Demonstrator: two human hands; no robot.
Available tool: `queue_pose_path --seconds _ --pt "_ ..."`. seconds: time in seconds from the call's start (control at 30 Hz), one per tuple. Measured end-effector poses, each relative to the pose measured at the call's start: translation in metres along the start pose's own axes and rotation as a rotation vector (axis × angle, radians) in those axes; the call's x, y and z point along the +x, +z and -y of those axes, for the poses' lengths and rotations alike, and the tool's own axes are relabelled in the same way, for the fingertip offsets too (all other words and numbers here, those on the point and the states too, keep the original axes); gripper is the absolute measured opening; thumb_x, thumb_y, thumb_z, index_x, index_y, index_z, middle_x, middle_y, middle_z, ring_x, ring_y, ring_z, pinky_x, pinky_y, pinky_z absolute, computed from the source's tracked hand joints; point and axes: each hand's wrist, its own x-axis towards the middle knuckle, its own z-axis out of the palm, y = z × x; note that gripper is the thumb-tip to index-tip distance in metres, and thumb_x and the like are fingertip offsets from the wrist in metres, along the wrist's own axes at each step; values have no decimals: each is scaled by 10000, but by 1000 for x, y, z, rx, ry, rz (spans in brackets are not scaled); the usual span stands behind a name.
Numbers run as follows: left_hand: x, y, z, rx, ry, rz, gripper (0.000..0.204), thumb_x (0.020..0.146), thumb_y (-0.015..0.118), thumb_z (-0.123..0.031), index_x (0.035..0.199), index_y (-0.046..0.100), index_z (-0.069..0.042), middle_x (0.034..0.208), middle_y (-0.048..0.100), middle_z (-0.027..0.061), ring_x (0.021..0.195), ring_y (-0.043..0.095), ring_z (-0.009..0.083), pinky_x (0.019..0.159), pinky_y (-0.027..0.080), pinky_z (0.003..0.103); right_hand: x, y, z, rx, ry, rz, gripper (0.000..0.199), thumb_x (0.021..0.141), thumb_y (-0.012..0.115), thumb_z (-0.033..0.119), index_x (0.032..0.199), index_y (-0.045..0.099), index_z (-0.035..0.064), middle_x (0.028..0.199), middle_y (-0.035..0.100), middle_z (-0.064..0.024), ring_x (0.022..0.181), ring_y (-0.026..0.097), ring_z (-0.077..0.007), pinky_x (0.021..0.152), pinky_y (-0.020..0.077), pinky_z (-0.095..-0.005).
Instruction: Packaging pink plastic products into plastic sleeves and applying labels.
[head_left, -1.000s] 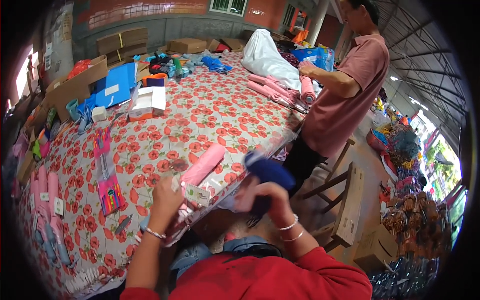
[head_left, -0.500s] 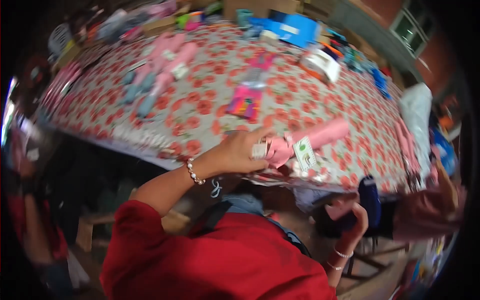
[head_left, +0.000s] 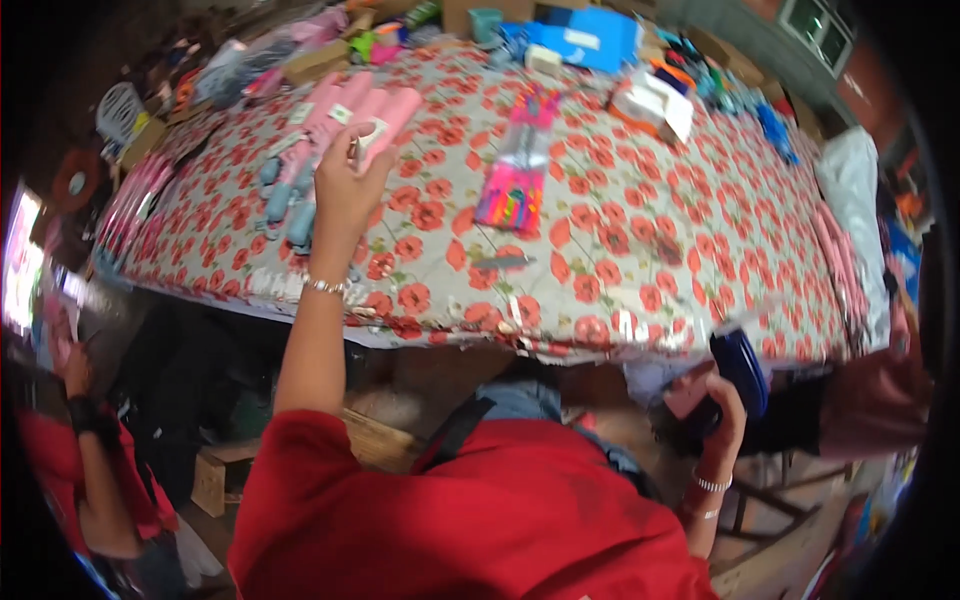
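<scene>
My left hand (head_left: 345,190) reaches across the red-flowered tablecloth (head_left: 620,230) and grips a pink rolled item (head_left: 392,118) with a white tag, setting it against a row of similar pink rolls (head_left: 335,100) at the table's left side. My right hand (head_left: 722,408) is down below the table's near edge, closed around a dark blue tool (head_left: 740,368). Both wrists wear bracelets. My red sleeves fill the lower middle.
A pink-and-clear packet (head_left: 515,180) lies mid-table. Blue boxes (head_left: 585,38), a white box (head_left: 660,100) and small goods crowd the far edge. A white bag (head_left: 850,180) sits right. Another person in red (head_left: 90,470) is at lower left; wooden stools stand under the table.
My view has swung left. My left hand carried the pink roll from the table's near edge over to the row of pink rolls. My right hand stays low with the blue tool.
</scene>
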Motion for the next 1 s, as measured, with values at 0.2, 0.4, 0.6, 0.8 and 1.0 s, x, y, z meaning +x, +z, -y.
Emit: queue_pose_path --seconds 0.2,0.4,0.6,0.8,1.0 --pt "-104 102 -104 -1417 -928 697 430 835 466 -73 1236 463 82 1037 612 172 748 619 169 664 512 255 14 50 21 90 127 87 336 712 549 49 1022 568 -78 822 626 -171 737 632 -272 735 517 -320" --pt "-122 141 -126 -1154 -725 638 348 846 602 -74 1141 511 88 904 648 132 715 625 149 642 514 218 24 55 20 94 23 286 370 726 584 49 1085 560 -39 790 634 -123 709 615 -204 692 488 -267" --pt "-133 146 -127 -942 -544 489 313 803 696 -78 1047 554 56 846 657 101 649 599 109 565 488 193 28 51 7 140 37 312 363 735 589 67 1082 556 -35 764 624 -127 698 610 -206 680 496 -278" --pt "-132 149 -133 -788 -436 458 310 789 720 -102 1028 568 25 820 651 89 637 583 91 547 471 188 34 50 6 243 101 289 322 736 580 71 1042 572 -30 756 619 -119 692 609 -219 675 501 -284" --pt "-124 174 -148 -684 -295 432 264 770 721 -84 970 586 23 790 637 65 629 555 98 564 463 202 44 38 18 192 20 261 329 743 584 79 1057 583 -18 797 628 -93 696 606 -191 681 493 -258"
